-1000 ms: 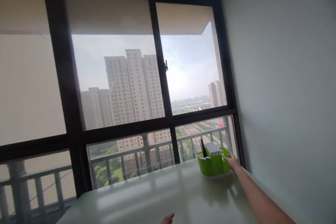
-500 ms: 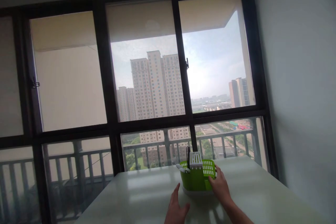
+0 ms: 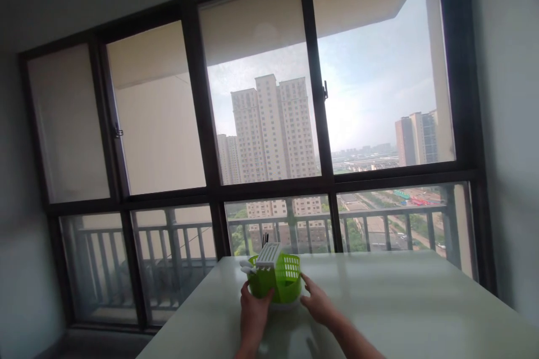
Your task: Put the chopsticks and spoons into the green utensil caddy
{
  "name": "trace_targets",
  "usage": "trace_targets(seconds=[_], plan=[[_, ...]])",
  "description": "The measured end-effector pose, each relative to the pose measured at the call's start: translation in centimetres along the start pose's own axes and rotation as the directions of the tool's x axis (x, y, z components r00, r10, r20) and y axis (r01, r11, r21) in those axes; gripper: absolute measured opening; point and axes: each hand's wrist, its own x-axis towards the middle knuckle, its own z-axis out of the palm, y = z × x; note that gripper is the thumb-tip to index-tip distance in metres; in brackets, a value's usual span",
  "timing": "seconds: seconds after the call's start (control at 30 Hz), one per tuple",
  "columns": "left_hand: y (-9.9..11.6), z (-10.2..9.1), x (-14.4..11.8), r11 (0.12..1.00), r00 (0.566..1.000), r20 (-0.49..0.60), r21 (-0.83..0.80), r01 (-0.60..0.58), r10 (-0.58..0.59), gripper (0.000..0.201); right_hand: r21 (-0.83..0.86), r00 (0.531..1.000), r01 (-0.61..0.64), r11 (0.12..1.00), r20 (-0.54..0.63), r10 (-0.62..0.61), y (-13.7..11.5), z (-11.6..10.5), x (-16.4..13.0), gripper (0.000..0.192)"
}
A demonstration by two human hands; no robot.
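A green plastic cutlery caddy [image 3: 288,290] with perforated walls stands on a white base tray near the far edge of the table. A white slotted knife holder [image 3: 268,256] sits on it, tilted towards me. White spoons [image 3: 246,267] stick out at its left, and thin black sticks [image 3: 265,239] rise behind the holder. My left hand [image 3: 254,307] grips the caddy's front left, thumb against its front wall. At the right side, my right hand [image 3: 316,298] has its fingertips and thumb against the caddy's wall.
The pale glossy table [image 3: 387,297] reaches towards a wide dark-framed window [image 3: 269,186]. Outside run a balcony railing [image 3: 379,216] and tall buildings [image 3: 273,123]. A plain wall [image 3: 509,123] is on the right.
My left hand has come from apart onto the caddy's front left. The caddy has shifted left on the table and turned, with my right hand following. My view has swung left.
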Motion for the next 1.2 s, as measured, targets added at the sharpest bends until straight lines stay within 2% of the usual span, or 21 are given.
trace_targets(seconds=[0.13,0.27,0.3,0.37,0.47,0.63,0.87,0.97,1.07,1.2], plan=[[-0.9,-1.2,1.2,0.996,0.993,-0.100,0.077,-0.049,0.057,0.082,-0.218,0.999,-0.036,0.975,0.020,0.041,-0.7,-0.2,-3.0,0.066],[-0.2,-1.8,2.2,0.951,0.944,-0.215,0.239,-0.198,0.251,0.084,-0.293,0.999,0.005,0.956,0.046,0.009,1.0,-2.4,-8.1,0.057],[0.2,-1.8,2.4,0.937,0.936,-0.222,0.282,-0.208,0.275,0.085,-0.298,0.999,0.013,0.954,0.039,-0.001,1.6,-3.2,-9.2,0.055],[1.1,-1.5,2.7,0.921,0.944,-0.222,0.356,-0.155,0.245,0.088,-0.300,1.000,0.019,0.954,-0.017,-0.025,2.8,-4.7,-10.8,0.048],[2.1,-0.4,2.8,0.902,0.966,-0.217,0.430,-0.036,0.142,0.095,-0.310,0.992,0.011,0.951,-0.118,-0.050,4.1,-6.5,-11.4,0.041],[1.9,1.2,3.5,0.879,0.969,-0.187,0.474,-0.054,0.160,0.088,-0.329,0.979,0.036,0.944,-0.180,-0.100,4.9,-7.1,-10.5,0.036],[1.2,-0.2,5.1,0.854,0.974,-0.123,0.510,-0.103,0.191,0.071,-0.310,0.982,0.051,0.949,-0.159,-0.105,4.4,-6.2,-11.0,0.029],[1.6,-0.6,3.8,0.843,0.974,-0.086,0.521,-0.138,0.212,0.071,-0.296,0.979,0.044,0.954,-0.179,-0.100,3.6,-6.0,-11.1,0.027],[2.8,-0.4,0.8,0.844,0.970,-0.003,0.494,-0.209,0.242,0.066,-0.255,0.970,0.012,0.967,-0.232,-0.074,2.9,-6.1,-10.9,0.028],[5.3,0.4,-4.8,0.905,0.964,0.117,0.335,-0.264,0.238,0.059,-0.050,0.931,-0.106,0.993,-0.354,0.082,2.4,-7.5,-10.5,0.050]])
